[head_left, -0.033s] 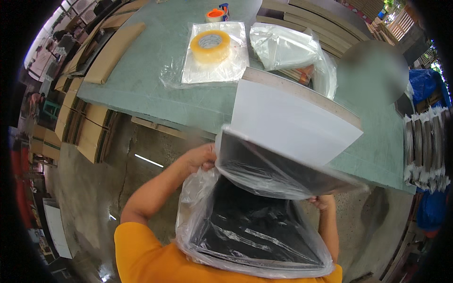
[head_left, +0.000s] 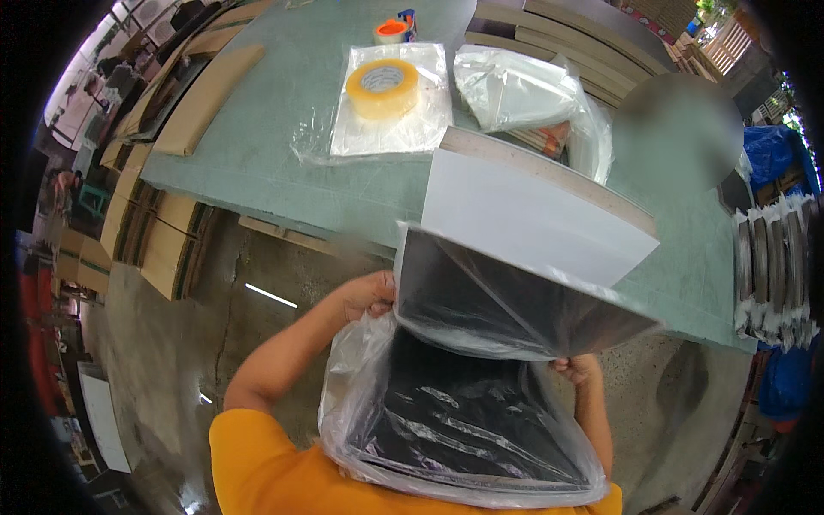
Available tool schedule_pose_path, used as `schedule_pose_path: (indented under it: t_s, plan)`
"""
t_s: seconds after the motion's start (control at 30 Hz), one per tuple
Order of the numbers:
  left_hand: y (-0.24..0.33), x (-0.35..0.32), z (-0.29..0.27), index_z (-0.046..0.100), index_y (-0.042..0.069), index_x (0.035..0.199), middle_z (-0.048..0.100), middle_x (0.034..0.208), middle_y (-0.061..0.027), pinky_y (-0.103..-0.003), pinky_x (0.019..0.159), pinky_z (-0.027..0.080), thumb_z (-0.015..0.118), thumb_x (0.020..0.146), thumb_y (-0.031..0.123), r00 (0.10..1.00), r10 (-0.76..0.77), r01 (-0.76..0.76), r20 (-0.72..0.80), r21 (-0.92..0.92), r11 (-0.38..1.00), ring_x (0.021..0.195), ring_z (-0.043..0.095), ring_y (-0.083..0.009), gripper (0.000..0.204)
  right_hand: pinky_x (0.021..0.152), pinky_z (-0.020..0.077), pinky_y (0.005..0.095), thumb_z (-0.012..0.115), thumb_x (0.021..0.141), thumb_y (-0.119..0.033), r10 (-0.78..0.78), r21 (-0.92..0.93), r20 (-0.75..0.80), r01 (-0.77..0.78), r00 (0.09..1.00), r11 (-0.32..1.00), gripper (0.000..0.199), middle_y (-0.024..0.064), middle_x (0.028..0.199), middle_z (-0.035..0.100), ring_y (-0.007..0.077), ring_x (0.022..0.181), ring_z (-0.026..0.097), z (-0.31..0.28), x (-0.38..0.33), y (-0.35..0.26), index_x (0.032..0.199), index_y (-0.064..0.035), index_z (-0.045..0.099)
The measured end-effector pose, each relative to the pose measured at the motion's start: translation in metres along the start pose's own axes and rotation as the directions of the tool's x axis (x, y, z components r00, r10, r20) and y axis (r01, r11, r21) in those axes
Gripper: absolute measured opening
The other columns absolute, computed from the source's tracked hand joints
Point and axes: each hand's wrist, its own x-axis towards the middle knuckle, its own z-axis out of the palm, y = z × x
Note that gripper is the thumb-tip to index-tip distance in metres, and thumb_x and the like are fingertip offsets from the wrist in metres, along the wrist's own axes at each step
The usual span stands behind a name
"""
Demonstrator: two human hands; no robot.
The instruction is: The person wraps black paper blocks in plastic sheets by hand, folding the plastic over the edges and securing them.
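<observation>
A dark flat panel (head_left: 506,296) with clear plastic over it is held between my two hands in front of the table. My left hand (head_left: 369,294) is closed at the panel's left edge, where plastic bunches up. My right hand (head_left: 578,369) is closed at the lower right edge, its fingertips partly hidden by the panel. Below, another dark surface (head_left: 455,403) lies inside a clear plastic bag (head_left: 348,390) against my orange shirt. Whether both dark surfaces are one piece, I cannot tell. Just beyond the panel sits a white-faced stack of boards (head_left: 524,215) at the table's near edge.
On the green table (head_left: 283,112) lie clear plastic bags (head_left: 348,124), a wide roll of clear tape (head_left: 382,90), a tape dispenser (head_left: 395,30) and crumpled plastic (head_left: 519,86). Cardboard stacks (head_left: 163,249) stand to the left. Several plastic-wrapped panels (head_left: 777,266) stand at the right.
The panel's near side has tilted a little and its surface shows more plainly. My right hand has shifted slightly left, and my left hand slightly down.
</observation>
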Motion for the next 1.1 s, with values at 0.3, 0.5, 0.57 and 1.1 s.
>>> schedule_pose_path:
  t_s: [0.3, 0.5, 0.57, 1.1]
  plan:
    - [-0.048, 0.033, -0.036, 0.043, 0.003, 0.118, 0.053, 0.105, -0.0128, -0.031, 0.065, 0.042, 0.060, 0.071, 0.022, 0.899, -0.202, 0.419, -0.388, 0.632, 0.652, 0.085, 0.050, -0.0194, 0.053, 0.050, 0.0374, 0.0266, 0.054, 0.076, -0.016, -0.244, -0.417, -0.305, 0.102, 0.920, 0.903, 0.023, 0.0083, 0.074, 0.051, 0.0181, 0.061, 0.045, -0.044, 0.086, 0.081, 0.093, -0.0043, 0.043]
    - [-0.101, 0.067, -0.083, 0.051, 0.003, 0.104, 0.055, 0.101, -0.0121, -0.032, 0.072, 0.043, 0.069, 0.064, 0.029, 0.988, 0.006, 0.094, -0.152, 0.643, 0.760, 0.087, 0.051, -0.0218, 0.050, 0.065, 0.0442, 0.0346, 0.052, 0.073, -0.016, -0.609, -0.900, -0.255, 0.045, 0.751, 0.433, 0.039, 0.0192, 0.089, 0.057, 0.0311, 0.081, 0.055, -0.054, 0.103, 0.112, 0.106, 0.0004, 0.038]
    - [-0.099, 0.061, -0.071, 0.053, 0.000, 0.095, 0.057, 0.092, -0.0124, -0.031, 0.071, 0.043, 0.072, 0.061, 0.031, 0.955, 0.129, 0.083, -0.265, 0.662, 0.745, 0.082, 0.052, -0.0209, 0.049, 0.069, 0.0445, 0.0344, 0.053, 0.073, -0.016, -0.662, -0.835, -0.233, 0.203, 0.713, 0.512, 0.038, 0.0249, 0.088, 0.056, 0.0350, 0.086, 0.055, -0.049, 0.109, 0.105, 0.103, 0.0032, 0.041]
    - [-0.071, 0.044, 0.049, 0.049, 0.005, 0.102, 0.056, 0.093, -0.0146, -0.035, 0.076, 0.040, 0.050, 0.082, 0.029, 0.942, -0.140, -0.273, 0.304, 0.940, 0.203, 0.087, 0.052, -0.0266, 0.031, 0.099, 0.0221, 0.0370, 0.039, 0.082, -0.050, -0.026, -0.905, 0.416, 0.411, 0.909, -0.106, 0.066, 0.0190, 0.131, 0.029, 0.0311, 0.121, 0.027, 0.027, 0.036, 0.071, 0.123, 0.0023, 0.035]
